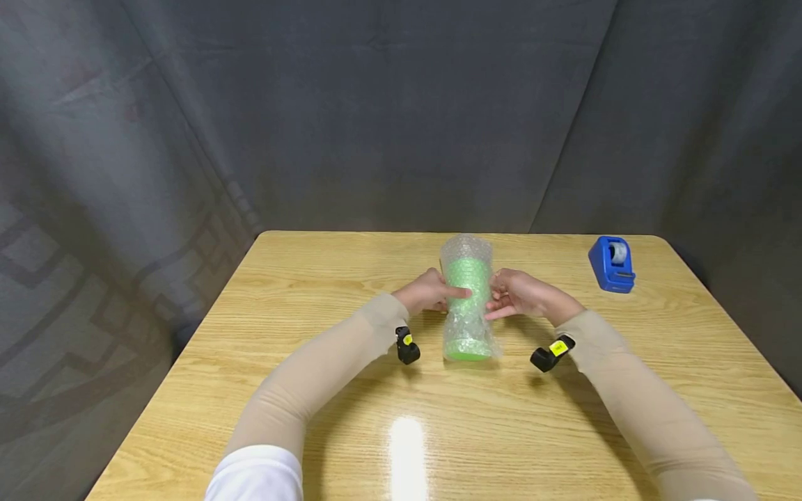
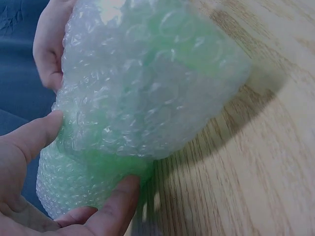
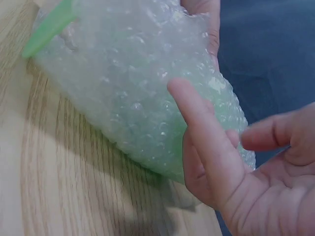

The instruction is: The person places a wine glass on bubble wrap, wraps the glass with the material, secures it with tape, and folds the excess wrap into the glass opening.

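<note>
A green object with a narrow waist and a flared round base, wrapped in clear bubble wrap [image 1: 470, 275], is at the middle of the table. My left hand [image 1: 429, 289] grips its left side, thumb laid over the wrap. In the left wrist view, that hand's fingers reach round the lower part of the wrapped object [image 2: 113, 128]. At the opposite side is my right hand [image 1: 525, 293], its index finger extended along the bubble wrap [image 3: 128, 93] and its thumb spread apart. A bare green edge [image 3: 49, 29] sticks out of one end of the wrap.
A blue tape dispenser [image 1: 612, 264] with a roll of clear tape stands at the back right of the wooden table [image 1: 313, 278]. Grey curtains [image 1: 401, 118] hang behind the table and along its sides. Black wrist cameras [image 1: 551, 353] are strapped to both forearms.
</note>
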